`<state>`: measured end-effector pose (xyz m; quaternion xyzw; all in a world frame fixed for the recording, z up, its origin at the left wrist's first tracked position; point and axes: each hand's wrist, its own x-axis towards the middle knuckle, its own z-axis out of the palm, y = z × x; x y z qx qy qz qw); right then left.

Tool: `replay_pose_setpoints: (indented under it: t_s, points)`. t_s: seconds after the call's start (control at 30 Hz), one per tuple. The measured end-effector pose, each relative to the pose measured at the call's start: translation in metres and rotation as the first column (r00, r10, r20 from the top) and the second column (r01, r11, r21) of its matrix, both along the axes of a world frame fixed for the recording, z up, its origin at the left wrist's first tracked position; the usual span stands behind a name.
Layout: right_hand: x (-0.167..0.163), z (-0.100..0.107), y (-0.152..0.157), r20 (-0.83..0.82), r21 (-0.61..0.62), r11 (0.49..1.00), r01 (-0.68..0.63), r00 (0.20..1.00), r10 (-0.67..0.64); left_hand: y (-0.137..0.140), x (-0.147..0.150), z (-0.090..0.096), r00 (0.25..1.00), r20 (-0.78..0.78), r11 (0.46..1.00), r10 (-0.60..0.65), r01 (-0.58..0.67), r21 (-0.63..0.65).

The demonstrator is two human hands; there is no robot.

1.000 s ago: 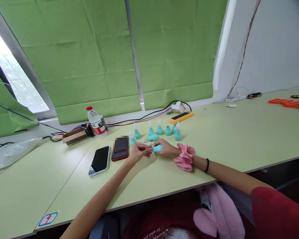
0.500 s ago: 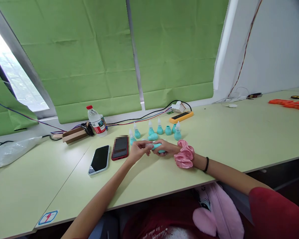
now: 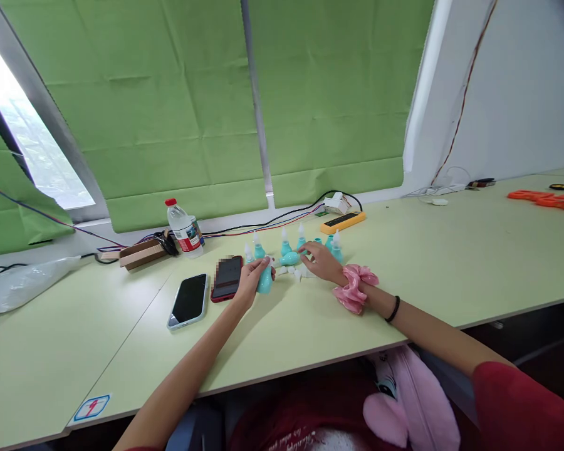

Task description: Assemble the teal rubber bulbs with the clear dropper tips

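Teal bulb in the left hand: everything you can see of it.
The teal bulb looks smooth, slightly glossy, probably rubber or soft plastic. The left hand grips it, partly hiding it, with its rounded body tilted downward and showing below the fingers. A pale piece shows at its upper end; how that is seated is too small to tell. Contact with the table is unclear.

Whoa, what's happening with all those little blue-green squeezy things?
Someone sits at a table, holding a turquoise bulb in their left hand. Their right hand is over by another bulb lying on its side; I can't tell whether it touches it. Other bulbs stand upright behind, some with clear tips, and small white pieces lie between the hands. Two phones lie to the left.
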<state>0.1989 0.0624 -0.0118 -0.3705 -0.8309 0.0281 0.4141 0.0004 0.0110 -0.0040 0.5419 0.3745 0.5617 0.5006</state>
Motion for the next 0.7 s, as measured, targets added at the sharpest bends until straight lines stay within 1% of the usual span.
replay_pose_setpoints:
  t_s: [0.07, 0.13, 0.23, 0.3, 0.37, 0.47, 0.57, 0.7]
  points:
    - [0.004, -0.002, 0.004, 0.14, -0.005, 0.998, 0.061, 0.988, -0.06, 0.0, 0.002, -0.002, 1.0, -0.03, 1.0, -0.009, 0.008, -0.028]
    - [0.006, -0.003, 0.005, 0.265, -0.038, 0.995, 0.091, 0.961, -0.078, -0.001, 0.004, -0.002, 0.995, -0.089, 0.998, -0.038, 0.034, -0.052]
    - [0.006, -0.003, 0.002, 0.361, -0.072, 0.991, 0.109, 0.93, -0.076, -0.004, 0.007, -0.002, 0.982, -0.165, 0.995, -0.092, 0.083, -0.061]
    - [0.006, -0.002, 0.002, 0.343, -0.05, 0.992, 0.118, 0.935, -0.094, -0.005, 0.008, -0.002, 0.981, -0.171, 0.995, -0.087, 0.077, -0.066]
    - [0.006, -0.002, 0.004, 0.277, -0.008, 0.991, 0.133, 0.953, -0.125, -0.004, 0.008, -0.003, 0.985, -0.165, 0.997, -0.057, 0.047, -0.06]
    - [0.006, -0.004, 0.01, 0.216, 0.027, 0.988, 0.153, 0.964, -0.155, -0.003, 0.008, -0.004, 0.984, -0.176, 1.0, -0.013, 0.008, -0.025]
    - [0.006, -0.01, 0.015, 0.228, 0.043, 0.973, 0.227, 0.946, -0.231, -0.003, 0.009, -0.004, 0.98, -0.197, 1.0, -0.012, 0.009, -0.014]
    - [0.004, -0.016, 0.023, 0.287, 0.058, 0.94, 0.337, 0.896, -0.339, -0.005, 0.011, -0.002, 0.976, -0.212, 0.998, -0.048, 0.041, -0.037]
